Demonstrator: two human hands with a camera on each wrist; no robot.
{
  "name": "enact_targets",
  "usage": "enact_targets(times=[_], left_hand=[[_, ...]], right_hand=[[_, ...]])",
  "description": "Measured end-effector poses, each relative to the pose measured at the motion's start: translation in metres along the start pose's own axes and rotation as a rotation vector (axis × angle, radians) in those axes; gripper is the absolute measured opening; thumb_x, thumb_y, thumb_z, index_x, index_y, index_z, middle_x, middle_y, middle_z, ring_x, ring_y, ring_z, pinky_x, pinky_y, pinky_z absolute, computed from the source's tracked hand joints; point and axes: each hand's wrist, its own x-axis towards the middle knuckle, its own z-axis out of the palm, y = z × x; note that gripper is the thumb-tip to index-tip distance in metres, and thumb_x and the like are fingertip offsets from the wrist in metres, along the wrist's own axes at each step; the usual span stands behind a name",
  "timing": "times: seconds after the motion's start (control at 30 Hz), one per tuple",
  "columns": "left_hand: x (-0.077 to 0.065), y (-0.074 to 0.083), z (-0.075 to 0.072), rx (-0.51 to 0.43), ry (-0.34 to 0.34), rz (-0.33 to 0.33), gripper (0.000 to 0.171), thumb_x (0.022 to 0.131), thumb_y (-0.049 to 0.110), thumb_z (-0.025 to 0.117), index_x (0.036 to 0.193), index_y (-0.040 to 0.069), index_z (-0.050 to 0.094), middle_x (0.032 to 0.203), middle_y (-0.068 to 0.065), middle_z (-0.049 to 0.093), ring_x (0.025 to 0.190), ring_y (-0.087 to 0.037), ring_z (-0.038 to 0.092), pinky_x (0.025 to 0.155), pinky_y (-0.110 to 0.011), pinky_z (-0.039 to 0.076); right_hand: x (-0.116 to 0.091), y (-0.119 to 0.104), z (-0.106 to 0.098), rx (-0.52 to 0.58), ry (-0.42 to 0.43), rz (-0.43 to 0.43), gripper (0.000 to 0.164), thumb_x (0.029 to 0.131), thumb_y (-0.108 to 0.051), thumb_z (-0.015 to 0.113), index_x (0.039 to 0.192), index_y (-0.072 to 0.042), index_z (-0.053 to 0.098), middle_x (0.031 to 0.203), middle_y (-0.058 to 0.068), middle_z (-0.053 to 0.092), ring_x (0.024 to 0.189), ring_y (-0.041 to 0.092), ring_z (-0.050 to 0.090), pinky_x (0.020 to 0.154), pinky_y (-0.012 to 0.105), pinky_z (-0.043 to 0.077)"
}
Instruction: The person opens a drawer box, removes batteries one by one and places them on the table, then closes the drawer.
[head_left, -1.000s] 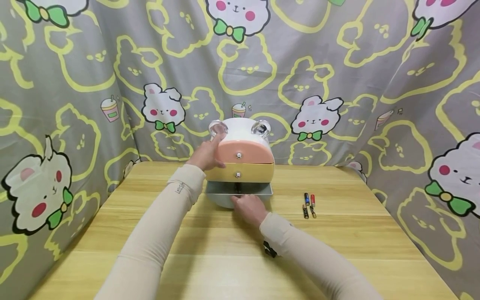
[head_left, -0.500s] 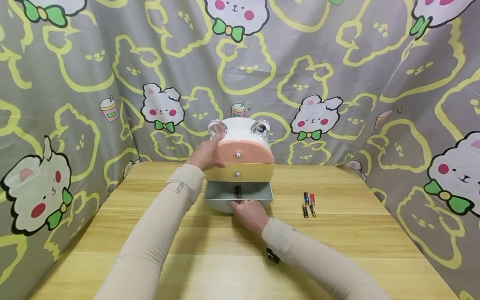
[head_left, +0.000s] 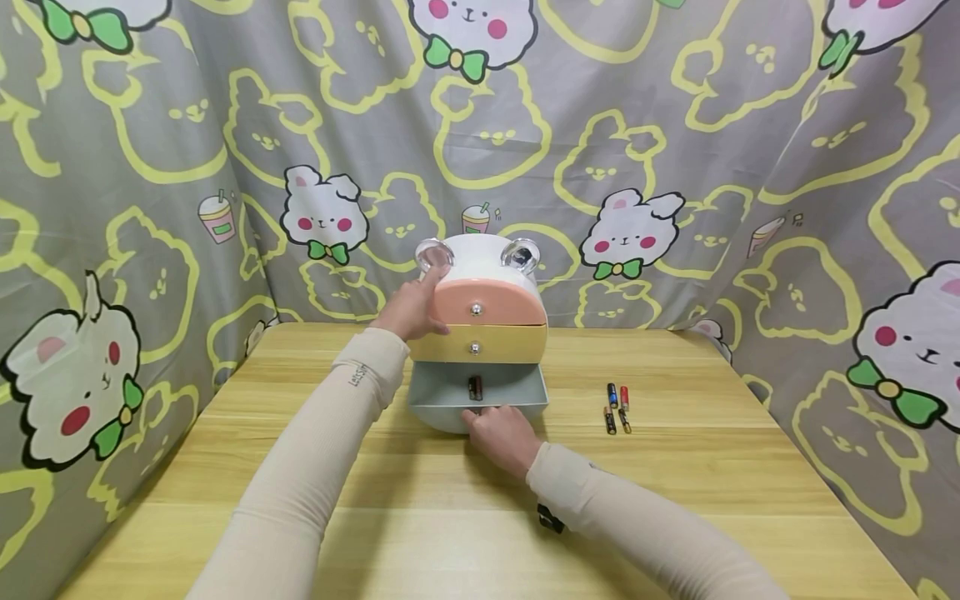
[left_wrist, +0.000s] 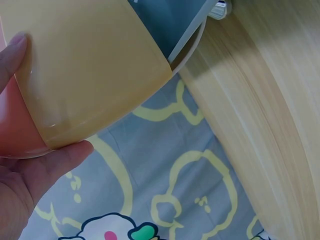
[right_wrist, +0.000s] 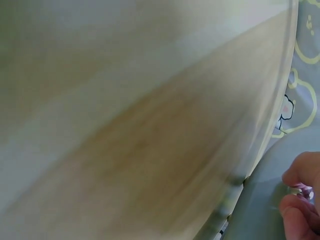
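Observation:
A small drawer cabinet (head_left: 491,260) with a white top and clear round ears stands at the table's far middle. Its orange drawer (head_left: 510,302) and yellow drawer (head_left: 510,343) are closed. Below them, the grey-blue bottom drawer (head_left: 435,417) is pulled out, with a dark battery or two (head_left: 476,388) inside. My left hand (head_left: 408,310) grips the cabinet's left side, thumb (left_wrist: 12,55) on the front. Thumb and fingertips of my right hand (head_left: 504,437) pinch the bottom drawer's shiny knob (right_wrist: 302,192), mostly hidden in the head view.
Several batteries (head_left: 612,395), blue, red and dark, lie on the wooden table (head_left: 675,492) to the right of the cabinet. A grey curtain (head_left: 480,183) with cartoon animals hangs behind and on both sides.
My right hand has drawn the bottom drawer farther out toward me, and the dark battery inside has come into fuller view. The left hand has kept its place on the cabinet.

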Motion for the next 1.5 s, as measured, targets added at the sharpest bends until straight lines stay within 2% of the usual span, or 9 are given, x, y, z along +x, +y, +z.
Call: enact_targets(times=[0.33, 0.6, 1.13, 1.3, 1.5], left_hand=[[0.000, 0.000, 0.000, -0.006, -0.004, 0.002, 0.109, 0.067, 0.016, 0.090, 0.152, 0.023, 0.022, 0.118, -0.024, 0.058, 0.108, -0.039, 0.055, 0.096, -0.051, 0.043], [0.000, 0.000, 0.000, -0.019, -0.008, -0.026, 0.110, 0.068, 0.015, 0.090, 0.153, 0.024, 0.022, 0.120, -0.023, 0.057, 0.108, -0.038, 0.055, 0.096, -0.051, 0.043], [-0.002, -0.001, -0.002, -0.026, -0.017, -0.040, 0.109, 0.069, 0.015, 0.089, 0.154, 0.023, 0.021, 0.121, -0.024, 0.056, 0.110, -0.038, 0.054, 0.096, -0.051, 0.043], [-0.001, -0.002, -0.001, -0.019, -0.019, -0.016, 0.108, 0.069, 0.016, 0.089, 0.153, 0.022, 0.021, 0.122, -0.024, 0.056, 0.110, -0.039, 0.054, 0.097, -0.052, 0.042], [-0.001, -0.002, -0.001, -0.029, -0.019, -0.011, 0.109, 0.069, 0.016, 0.089, 0.153, 0.022, 0.021, 0.122, -0.025, 0.055, 0.111, -0.040, 0.054, 0.097, -0.052, 0.042]], right_hand=[[-0.007, -0.004, -0.005, 0.020, -0.022, -0.024, 0.013, 0.081, -0.004, 0.068, 0.076, -0.012, 0.058, 0.055, 0.001, 0.059, 0.045, 0.011, 0.056, 0.040, 0.028, 0.048], [-0.011, -0.007, -0.012, 0.058, -0.018, -0.064, 0.010, 0.081, -0.008, 0.070, 0.079, -0.013, 0.061, 0.057, 0.000, 0.061, 0.047, 0.011, 0.058, 0.042, 0.026, 0.049], [-0.007, -0.010, -0.012, 0.070, -0.016, -0.053, 0.014, 0.084, -0.009, 0.071, 0.075, -0.013, 0.061, 0.055, -0.003, 0.059, 0.045, 0.008, 0.055, 0.041, 0.024, 0.048], [-0.005, -0.013, -0.011, 0.055, -0.007, -0.073, 0.016, 0.085, -0.010, 0.069, 0.074, -0.014, 0.058, 0.051, -0.005, 0.054, 0.041, 0.005, 0.049, 0.039, 0.023, 0.045], [-0.008, -0.010, -0.011, 0.056, -0.015, -0.062, 0.016, 0.085, -0.013, 0.071, 0.075, -0.014, 0.059, 0.053, -0.004, 0.055, 0.043, 0.007, 0.052, 0.040, 0.023, 0.046]])
